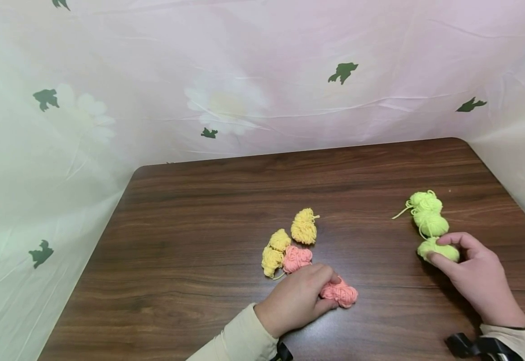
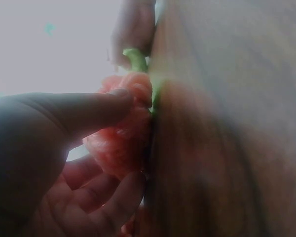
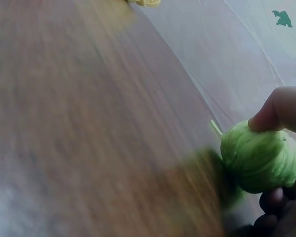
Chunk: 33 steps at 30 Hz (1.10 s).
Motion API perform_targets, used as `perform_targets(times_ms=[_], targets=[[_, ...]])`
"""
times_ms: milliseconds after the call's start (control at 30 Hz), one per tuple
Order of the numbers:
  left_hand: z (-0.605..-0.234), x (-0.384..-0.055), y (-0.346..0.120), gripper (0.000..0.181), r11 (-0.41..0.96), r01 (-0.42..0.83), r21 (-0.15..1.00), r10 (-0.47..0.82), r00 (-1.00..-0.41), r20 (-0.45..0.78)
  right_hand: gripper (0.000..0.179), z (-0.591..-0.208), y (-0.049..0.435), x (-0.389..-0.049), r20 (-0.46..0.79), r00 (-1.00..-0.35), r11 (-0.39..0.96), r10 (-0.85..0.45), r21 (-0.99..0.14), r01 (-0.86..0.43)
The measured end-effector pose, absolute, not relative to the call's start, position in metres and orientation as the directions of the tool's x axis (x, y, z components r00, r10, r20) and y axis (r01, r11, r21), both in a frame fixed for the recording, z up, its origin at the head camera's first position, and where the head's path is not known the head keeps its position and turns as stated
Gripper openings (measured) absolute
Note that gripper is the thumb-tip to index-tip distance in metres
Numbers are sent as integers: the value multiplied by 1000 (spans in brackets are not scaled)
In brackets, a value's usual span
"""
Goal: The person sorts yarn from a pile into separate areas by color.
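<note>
The left hand [image 1: 296, 301] grips pink yarn [image 1: 342, 295] at the table's [image 1: 190, 215] near centre; the right hand [image 1: 483, 281] pinches the nearest of 3 green lumps [image 1: 445, 251] at right. Pulling it could drag the far 2, as a strand [image 1: 421, 232] seemingly links them.

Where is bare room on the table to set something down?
Free: the table from its left edge to the yellow yarn; also between the pink yarn and green yarn. Crowded: where yellow and pink cluster beside the left hand.
</note>
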<state>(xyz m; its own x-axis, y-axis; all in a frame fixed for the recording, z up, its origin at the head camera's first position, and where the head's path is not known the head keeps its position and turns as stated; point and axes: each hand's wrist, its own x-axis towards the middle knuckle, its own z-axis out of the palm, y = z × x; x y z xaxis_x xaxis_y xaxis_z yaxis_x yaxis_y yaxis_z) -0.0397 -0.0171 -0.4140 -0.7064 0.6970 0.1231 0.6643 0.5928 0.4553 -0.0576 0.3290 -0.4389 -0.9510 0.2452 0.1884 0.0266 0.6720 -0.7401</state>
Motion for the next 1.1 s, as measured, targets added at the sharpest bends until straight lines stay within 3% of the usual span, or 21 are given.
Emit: perform_targets(times_ms=[767,1100], targets=[[-415,-40,-17,31,588,666,459,698,-704,128,32,-444,327,-61,277,-940,714,197,-698,-56],[-414,-40,-17,31,588,666,459,699,-704,126,37,-441,329,-62,243,-939,721,242,-693,6]])
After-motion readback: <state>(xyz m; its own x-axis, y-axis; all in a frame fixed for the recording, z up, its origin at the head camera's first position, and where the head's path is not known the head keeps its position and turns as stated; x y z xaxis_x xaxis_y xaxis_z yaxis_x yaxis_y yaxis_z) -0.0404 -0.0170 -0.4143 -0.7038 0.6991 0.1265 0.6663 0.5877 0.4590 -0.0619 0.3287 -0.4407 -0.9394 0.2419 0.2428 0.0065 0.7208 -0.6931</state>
